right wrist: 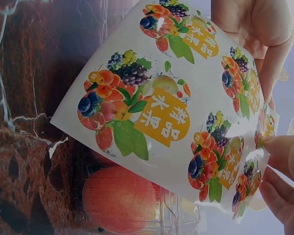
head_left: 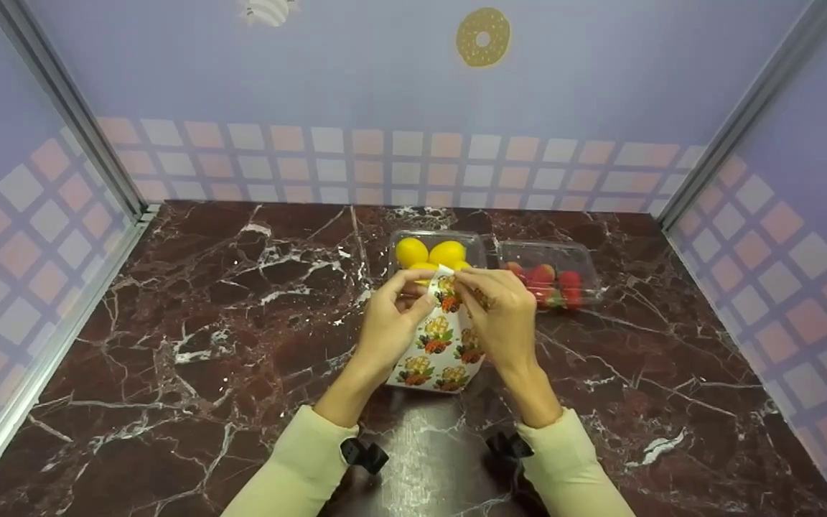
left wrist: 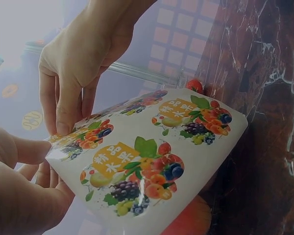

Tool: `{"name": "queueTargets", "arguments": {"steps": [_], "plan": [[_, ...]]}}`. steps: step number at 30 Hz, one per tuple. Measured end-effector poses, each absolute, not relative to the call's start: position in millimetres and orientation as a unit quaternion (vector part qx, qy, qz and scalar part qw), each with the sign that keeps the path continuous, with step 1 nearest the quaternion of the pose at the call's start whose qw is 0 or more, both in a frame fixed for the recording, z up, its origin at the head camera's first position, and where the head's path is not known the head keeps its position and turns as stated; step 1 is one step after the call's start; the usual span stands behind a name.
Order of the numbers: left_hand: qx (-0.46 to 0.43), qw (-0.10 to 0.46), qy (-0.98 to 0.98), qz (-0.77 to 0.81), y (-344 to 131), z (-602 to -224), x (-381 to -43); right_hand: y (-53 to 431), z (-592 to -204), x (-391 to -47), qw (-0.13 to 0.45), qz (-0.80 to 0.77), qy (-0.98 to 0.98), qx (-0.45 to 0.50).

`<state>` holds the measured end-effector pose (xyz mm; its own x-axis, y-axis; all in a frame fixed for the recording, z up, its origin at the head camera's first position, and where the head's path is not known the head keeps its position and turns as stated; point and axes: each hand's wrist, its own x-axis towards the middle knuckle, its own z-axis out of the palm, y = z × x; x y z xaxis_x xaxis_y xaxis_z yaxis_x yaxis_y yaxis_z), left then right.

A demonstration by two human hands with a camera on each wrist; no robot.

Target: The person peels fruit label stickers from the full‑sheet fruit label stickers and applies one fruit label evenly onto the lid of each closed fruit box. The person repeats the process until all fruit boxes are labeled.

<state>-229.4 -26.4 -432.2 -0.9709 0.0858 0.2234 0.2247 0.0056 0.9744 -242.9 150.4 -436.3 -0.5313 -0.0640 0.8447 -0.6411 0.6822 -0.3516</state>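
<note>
Both hands hold a white sheet of fruit stickers [head_left: 433, 343], printed with bright fruit clusters and yellow labels. My left hand [head_left: 385, 323] pinches the far end of the sheet on its left side. At the same end, my right hand [head_left: 508, 312] pinches it from the right, fingertips close to the left ones. The sheet bends and slopes down toward me. Beneath it, in the right wrist view, a red apple-like fruit [right wrist: 117, 198] shows in a clear plastic box [right wrist: 179, 210]; the sheet hides the rest of the box.
Beyond the hands stands a clear box [head_left: 484, 248] with several yellow lemon-like fruits [head_left: 447, 253]. To its right is another clear box [head_left: 586, 257] with strawberries [head_left: 543, 274]. The dark red marble tabletop [head_left: 241, 359] is bounded by patterned walls [head_left: 385, 79] at the back and sides.
</note>
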Motion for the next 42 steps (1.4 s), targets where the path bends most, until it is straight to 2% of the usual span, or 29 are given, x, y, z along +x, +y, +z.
{"name": "queueTargets", "arguments": {"steps": [23, 42], "plan": [[-0.118, 0.049, -0.699, -0.704, -21.5, -430.9, -229.6, 149.3, -435.0, -241.7, 0.454, 0.322, -0.806, 0.201], [-0.114, 0.067, -0.712, -0.689, -23.7, -434.3, -229.6, 148.1, -435.0, -239.4, 0.435, 0.336, -0.815, 0.184]]}}
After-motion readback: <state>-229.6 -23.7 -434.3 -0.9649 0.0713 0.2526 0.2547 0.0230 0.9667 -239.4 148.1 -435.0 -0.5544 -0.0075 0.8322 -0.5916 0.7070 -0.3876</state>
